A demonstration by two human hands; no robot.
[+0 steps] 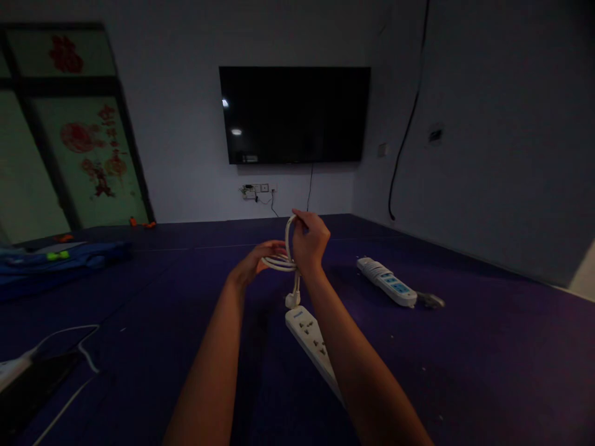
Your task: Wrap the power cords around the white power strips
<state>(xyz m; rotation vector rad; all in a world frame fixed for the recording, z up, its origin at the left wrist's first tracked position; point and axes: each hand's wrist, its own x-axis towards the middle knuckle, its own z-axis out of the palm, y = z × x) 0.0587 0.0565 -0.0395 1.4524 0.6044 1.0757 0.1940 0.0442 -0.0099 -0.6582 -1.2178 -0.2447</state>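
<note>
1. We look down, in a dim room, at a long white plastic power strip (310, 337) lying on a dark purple floor mat (465, 347). Every place below is told from this strip.
2. Just above the strip's far end, our two bare hands meet in the air. Our left hand (253, 263) is curled around several flat loops of the strip's thin white rubbery cord (280, 264), with the fingers closed on the bundle.
3. Our right hand (309, 241) touches the left and is clenched on the same cord. It pinches one taller loop that stands up above the bundle.
4. The cord's white plug (292, 300) dangles below the hands, just over the strip's far end. We cannot tell whether it touches the strip.
5. We judge the cord light, soft and a little springy, so its loops would likely fan open under a slack grasp. The surest hold seems to be across the whole bundle where the loops cross, not on the plug. The strip itself looks rigid and light.
6. Right of the strip and well apart from it lies a second white power strip with blue switches (388, 283).
7. Far beyond the strip, a black flat television (295, 114) hangs on the pale wall.
8. Far left of the strip, a loose white cable (69, 334) trails over the mat, and a blue cloth bundle (60, 260) lies behind it.
</note>
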